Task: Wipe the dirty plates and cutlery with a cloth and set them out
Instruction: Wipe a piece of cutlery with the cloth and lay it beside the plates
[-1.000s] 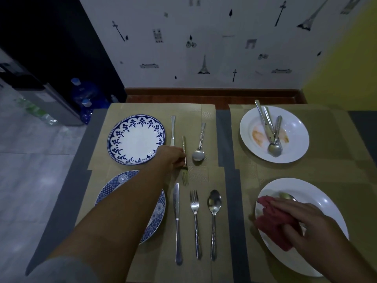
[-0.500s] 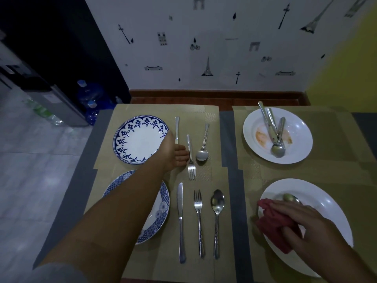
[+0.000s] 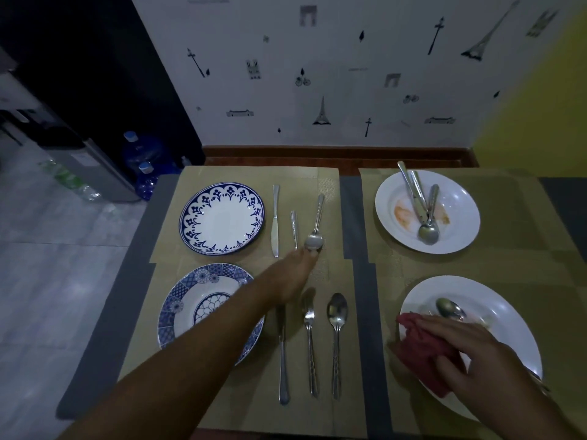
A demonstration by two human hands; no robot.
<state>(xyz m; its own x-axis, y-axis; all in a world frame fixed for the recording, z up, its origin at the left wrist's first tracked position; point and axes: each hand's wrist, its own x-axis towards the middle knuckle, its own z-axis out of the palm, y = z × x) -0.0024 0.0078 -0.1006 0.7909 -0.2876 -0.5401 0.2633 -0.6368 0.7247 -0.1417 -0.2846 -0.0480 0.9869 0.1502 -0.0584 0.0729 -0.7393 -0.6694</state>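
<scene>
desk: a grey desk (image 3: 351, 214) runs away from me to a white wall with small black prints.
placemats: four tan placemats (image 3: 320, 182) cover most of the desk, two on my left and two on my right.
near right plate: this big white plate (image 3: 508, 315) lies under my right hand, with a dirty spoon (image 3: 449, 308) in it.
far right plate: this white plate (image 3: 457, 198) has orange smears, and dirty cutlery (image 3: 424, 204) is piled in its middle, handles pointing away from me.
near left plate: this blue-patterned plate (image 3: 190, 309) is partly hidden by my left forearm.
far left plate: this plate (image 3: 222, 217) is white with a blue rim pattern and looks clean.
left hand: my left hand (image 3: 293, 273) reaches across the left mats and lies over the head of the far fork, fingertips close to the far spoon's bowl. i cannot tell whether the fingers grip the fork or only rest on it.
right hand: my right hand (image 3: 476, 354) has its fingers bent over the red cloth, holding it against the left rim of the near right plate.
red cloth: the red cloth (image 3: 419, 341) is bunched up, half under my hand, partly on the plate and partly over its edge.
far cutlery: far knife (image 3: 275, 220), far fork (image 3: 294, 228) and far spoon (image 3: 315, 230) lie side by side just right of the far left plate. only the fork's handle shows.
near cutlery: near knife (image 3: 282, 354), near fork (image 3: 309, 341) and near spoon (image 3: 336, 338) lie in a row right of the near left plate, not touching.
</scene>
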